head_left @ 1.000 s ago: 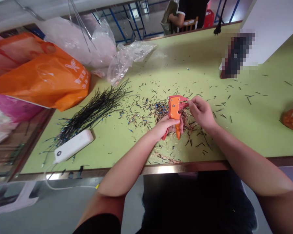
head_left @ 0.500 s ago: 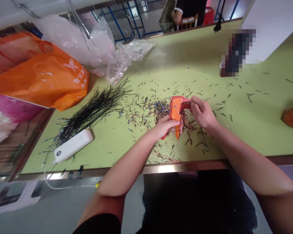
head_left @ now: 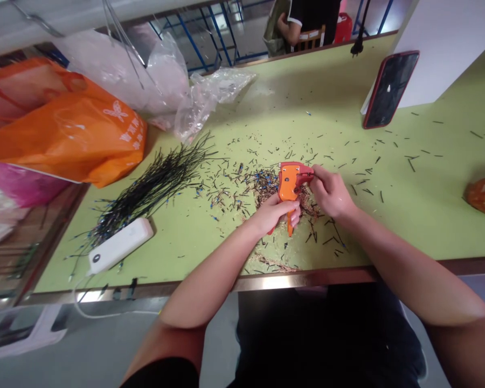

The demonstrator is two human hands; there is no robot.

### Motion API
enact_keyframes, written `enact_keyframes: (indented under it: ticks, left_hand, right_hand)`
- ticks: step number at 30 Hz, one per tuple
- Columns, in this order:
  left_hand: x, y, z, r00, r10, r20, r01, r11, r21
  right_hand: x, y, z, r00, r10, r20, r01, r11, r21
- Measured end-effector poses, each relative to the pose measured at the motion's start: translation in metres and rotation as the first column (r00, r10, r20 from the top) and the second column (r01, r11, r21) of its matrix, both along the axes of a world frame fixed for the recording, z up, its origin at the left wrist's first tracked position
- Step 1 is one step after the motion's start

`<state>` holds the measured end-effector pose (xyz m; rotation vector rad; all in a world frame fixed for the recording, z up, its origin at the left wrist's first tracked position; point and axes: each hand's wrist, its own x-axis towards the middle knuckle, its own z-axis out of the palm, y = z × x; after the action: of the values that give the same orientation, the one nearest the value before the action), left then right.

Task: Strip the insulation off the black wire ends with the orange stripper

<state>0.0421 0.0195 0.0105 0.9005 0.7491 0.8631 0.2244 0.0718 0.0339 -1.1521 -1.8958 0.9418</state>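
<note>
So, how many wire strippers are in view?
1: the orange-and-red wire stripper, in the left hand above the wire offcuts, right hand at its head. Any inside the orange bag would be hidden.

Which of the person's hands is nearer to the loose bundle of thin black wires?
Left. The left hand, gripping the orange-and-red hand tool, is to the right of the black wire bundle; the right hand, at the tool's head, is farther to the right.
</note>
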Motion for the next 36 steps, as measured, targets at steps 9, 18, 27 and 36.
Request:
enact_keyframes:
  ticks: [9, 18, 27, 36]
  left_hand:
    - [-0.001, 0.003, 0.004, 0.995, 0.098, -0.019, -0.098, 0.995, 0.010]
    - [0.015, -0.002, -0.001, 0.987, 0.162, 0.017, -0.161, 0.987, -0.028]
    - [0.013, -0.004, 0.011, 0.969, 0.128, 0.212, -0.101, 0.986, -0.133]
    - [-0.035, 0.019, 0.040, 0.753, 0.534, 0.384, -0.462, 0.845, -0.269]
  right_hand:
    - [-0.001, 0.003, -0.004, 0.989, 0.004, -0.147, -0.012, 0.999, -0.053]
    - [0.001, 0.009, -0.009, 0.964, -0.030, -0.263, 0.022, 0.999, -0.034]
    - [-0.001, 0.006, -0.003, 0.933, -0.058, -0.355, 0.051, 0.998, -0.029]
    - [0.033, 0.049, 0.001, 0.788, -0.281, -0.548, 0.301, 0.952, -0.056]
